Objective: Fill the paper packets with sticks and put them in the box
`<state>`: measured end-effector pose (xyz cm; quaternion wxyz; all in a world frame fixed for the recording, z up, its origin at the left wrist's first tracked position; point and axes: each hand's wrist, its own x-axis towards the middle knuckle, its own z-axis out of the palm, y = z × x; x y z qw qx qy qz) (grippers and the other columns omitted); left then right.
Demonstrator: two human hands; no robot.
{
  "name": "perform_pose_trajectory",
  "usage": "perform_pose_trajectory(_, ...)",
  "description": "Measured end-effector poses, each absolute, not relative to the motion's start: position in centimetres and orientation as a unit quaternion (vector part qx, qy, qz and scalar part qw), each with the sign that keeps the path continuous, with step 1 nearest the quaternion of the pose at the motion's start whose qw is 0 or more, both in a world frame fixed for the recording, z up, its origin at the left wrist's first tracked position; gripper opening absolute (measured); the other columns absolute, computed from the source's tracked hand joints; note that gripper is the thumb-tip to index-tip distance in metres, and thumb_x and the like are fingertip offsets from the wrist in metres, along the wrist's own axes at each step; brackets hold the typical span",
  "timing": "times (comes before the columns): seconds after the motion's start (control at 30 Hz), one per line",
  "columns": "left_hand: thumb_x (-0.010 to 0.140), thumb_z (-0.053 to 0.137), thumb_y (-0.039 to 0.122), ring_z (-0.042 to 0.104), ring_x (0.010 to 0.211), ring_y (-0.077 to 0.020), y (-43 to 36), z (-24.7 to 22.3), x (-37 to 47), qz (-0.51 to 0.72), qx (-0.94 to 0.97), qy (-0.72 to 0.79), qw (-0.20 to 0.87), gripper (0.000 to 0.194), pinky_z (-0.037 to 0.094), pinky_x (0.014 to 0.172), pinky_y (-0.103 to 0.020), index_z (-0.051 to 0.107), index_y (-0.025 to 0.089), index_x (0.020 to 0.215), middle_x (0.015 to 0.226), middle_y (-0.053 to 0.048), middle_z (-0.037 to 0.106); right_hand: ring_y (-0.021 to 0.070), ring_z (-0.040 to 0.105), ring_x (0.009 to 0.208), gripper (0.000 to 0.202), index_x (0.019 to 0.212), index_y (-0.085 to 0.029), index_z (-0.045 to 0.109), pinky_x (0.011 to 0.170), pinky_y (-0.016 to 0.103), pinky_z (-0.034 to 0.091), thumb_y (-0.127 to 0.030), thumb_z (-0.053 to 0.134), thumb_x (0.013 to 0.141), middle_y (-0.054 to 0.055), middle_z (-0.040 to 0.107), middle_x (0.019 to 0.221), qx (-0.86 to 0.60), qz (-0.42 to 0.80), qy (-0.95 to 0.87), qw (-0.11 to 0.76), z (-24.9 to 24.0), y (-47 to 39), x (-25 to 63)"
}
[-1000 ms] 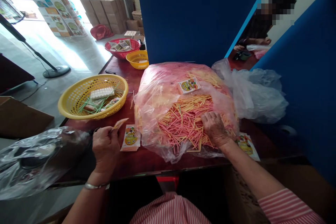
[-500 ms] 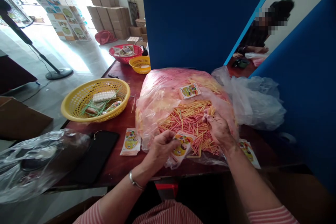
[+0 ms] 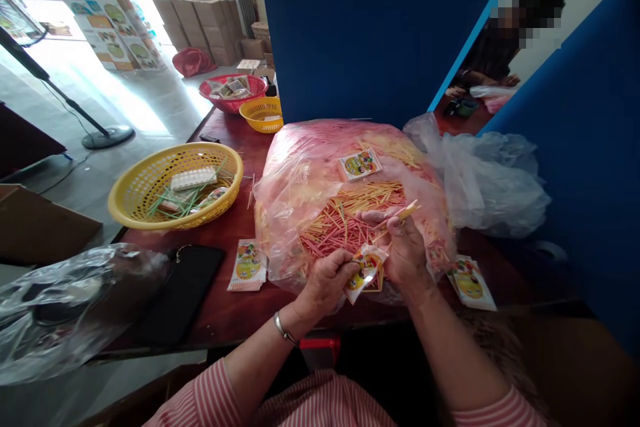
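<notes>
My left hand (image 3: pixel 327 282) is closed on the edge of a small printed packet (image 3: pixel 367 269) with a yellow, cartoon-like design. Close beside it, my right hand (image 3: pixel 404 250) pinches a few thin yellow and pink sticks (image 3: pixel 407 211) between thumb and fingers. The packet's upper corner lies against or right next to the right palm; I cannot tell whether they touch. Beneath both hands a big clear plastic bag (image 3: pixel 295 167) lies torn open, full of loose pink and yellow sticks (image 3: pixel 345 225). A stack of the same printed packets (image 3: pixel 359 165) rests on top of the bag.
More printed packets lie left (image 3: pixel 249 265) and right (image 3: pixel 470 282) of the bag. A yellow basket (image 3: pixel 117 203) with green sticks stands left, near a black pouch (image 3: pixel 193 287). Crumpled clear plastic (image 3: pixel 500 180) is at right. Behind a blue partition (image 3: pixel 350 33) a person (image 3: pixel 493 57) sits.
My right hand has moved down and left toward the packet, carrying fewer visible sticks. My left hand has shifted slightly right, and the packet is now lifted and tilted between the hands.
</notes>
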<state>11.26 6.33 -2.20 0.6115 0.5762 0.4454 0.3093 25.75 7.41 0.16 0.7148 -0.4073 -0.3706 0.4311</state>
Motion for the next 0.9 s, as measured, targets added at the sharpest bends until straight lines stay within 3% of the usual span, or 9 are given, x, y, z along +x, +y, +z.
perform_pose_trajectory(0.3,0.074,0.06,0.032,0.038,0.05,-0.006,6.2,-3.1,11.5,0.308,0.511,0.429,0.678,0.018,0.031,0.047,-0.019,0.055,0.016,0.068,0.059,0.004,0.049,0.0211,0.066,0.091,0.016,0.089,-0.021,0.06,0.093,0.045,0.045,-0.035,0.051,0.088,0.005,0.073,0.093,-0.402,0.447,-0.348,0.719,-1.4,6.4,25.0)
perform_pose_trajectory(0.57,0.073,0.064,0.036,0.041,0.053,-0.0061,6.2,-3.4,11.6,0.331,0.466,0.412,0.709,0.023,0.034,0.05,-0.019,0.055,0.015,0.072,0.063,0.003,0.053,0.0196,0.067,0.087,0.01,0.085,-0.023,0.058,0.079,0.038,0.051,-0.033,0.058,0.082,0.004,0.073,0.091,-0.408,0.485,-0.294,0.715,-1.9,5.7,24.6)
perform_pose_trajectory(0.73,0.072,0.065,0.033,0.043,0.053,-0.0066,6.5,-3.0,11.8,0.353,0.469,0.419,0.693,0.019,0.036,0.051,-0.02,0.058,0.015,0.073,0.064,0.003,0.055,0.0202,0.065,0.093,0.008,0.073,-0.021,0.06,0.08,0.036,0.051,-0.027,0.058,0.079,0.005,0.072,0.098,-0.41,0.54,-0.298,0.672,-2.1,5.1,24.6)
perform_pose_trajectory(0.8,0.071,0.066,0.031,0.047,0.056,-0.0078,6.6,-2.9,11.9,0.364,0.455,0.41,0.701,0.018,0.039,0.054,-0.02,0.06,0.015,0.075,0.066,0.002,0.057,0.0209,0.064,0.096,0.005,0.081,-0.021,0.063,0.082,0.036,0.05,-0.023,0.061,0.076,0.005,0.072,0.101,-0.409,0.564,-0.297,0.652,-1.9,5.1,24.6)
perform_pose_trajectory(0.9,0.069,0.07,0.031,0.053,0.063,-0.0101,6.7,-2.7,12.1,0.374,0.423,0.395,0.725,0.02,0.043,0.061,-0.022,0.062,0.014,0.078,0.072,-0.001,0.062,0.0215,0.063,0.099,0.027,0.104,-0.024,0.059,0.082,0.037,0.051,-0.026,0.062,0.077,0.007,0.069,0.109,-0.4,0.571,-0.296,0.653,-1.4,5.1,24.7)
